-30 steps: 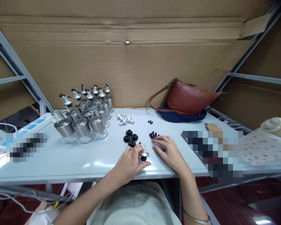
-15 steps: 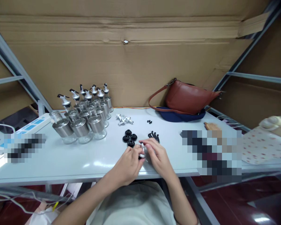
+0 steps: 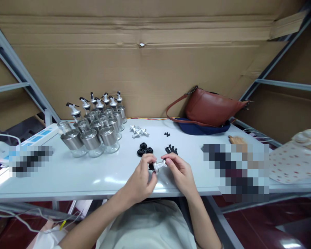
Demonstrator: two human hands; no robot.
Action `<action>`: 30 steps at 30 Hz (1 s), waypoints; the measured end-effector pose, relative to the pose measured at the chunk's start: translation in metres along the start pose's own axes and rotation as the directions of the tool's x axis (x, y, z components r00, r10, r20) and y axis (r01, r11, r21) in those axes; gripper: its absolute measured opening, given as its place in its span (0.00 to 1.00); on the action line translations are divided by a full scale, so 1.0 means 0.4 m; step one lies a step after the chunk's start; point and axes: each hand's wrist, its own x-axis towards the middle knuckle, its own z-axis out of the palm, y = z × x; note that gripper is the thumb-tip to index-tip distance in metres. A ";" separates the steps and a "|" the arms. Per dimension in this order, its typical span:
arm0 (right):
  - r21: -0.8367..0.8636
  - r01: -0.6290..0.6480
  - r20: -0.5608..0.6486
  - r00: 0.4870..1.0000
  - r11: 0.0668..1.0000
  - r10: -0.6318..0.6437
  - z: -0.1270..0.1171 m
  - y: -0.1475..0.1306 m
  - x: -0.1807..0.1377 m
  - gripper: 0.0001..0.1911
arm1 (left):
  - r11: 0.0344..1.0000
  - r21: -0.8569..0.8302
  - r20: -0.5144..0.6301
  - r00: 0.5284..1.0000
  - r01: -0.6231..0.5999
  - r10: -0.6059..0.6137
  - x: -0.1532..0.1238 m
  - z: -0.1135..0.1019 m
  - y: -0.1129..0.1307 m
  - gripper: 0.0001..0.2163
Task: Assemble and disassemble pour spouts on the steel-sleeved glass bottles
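Both hands meet over the front middle of the white table (image 3: 80,173). My left hand (image 3: 141,178) pinches a silver pourer spout (image 3: 159,166) with a black plug on its left end. My right hand (image 3: 180,171) is closed on the spout's other end, fingertips pinched together. Just behind the hands lie black rubber stoppers (image 3: 144,149) and a small heap of black plastic pieces (image 3: 171,149).
A cluster of glass bottles with steel bands and pourer tops (image 3: 95,128) stands at the back left. Clear plastic parts (image 3: 138,131) and tiny black bits (image 3: 167,134) lie further back. A brown leather bag (image 3: 212,107) rests on blue cloth at back right. A power strip (image 3: 38,136) lies far left.
My right hand left the black pieces and came to the spout. Both hands lifted the spout off the table and turned it on its side.
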 end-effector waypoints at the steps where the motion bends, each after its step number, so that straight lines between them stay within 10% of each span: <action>1: -0.001 -0.016 -0.004 1.000 1.000 0.016 0.000 0.002 0.000 0.10 | 1.000 -0.008 -0.001 1.000 -0.004 0.004 0.001 -0.004 0.003 0.18; 15: -0.133 -0.009 0.114 0.993 0.991 0.024 0.005 0.003 -0.008 0.20 | 0.994 0.065 0.048 0.995 -0.093 0.090 0.006 -0.015 0.018 0.12; 30: 0.005 -0.007 -0.057 0.998 1.000 0.007 -0.013 0.003 -0.007 0.23 | 0.978 0.188 -0.040 0.995 -0.086 0.095 0.003 -0.014 0.014 0.09</action>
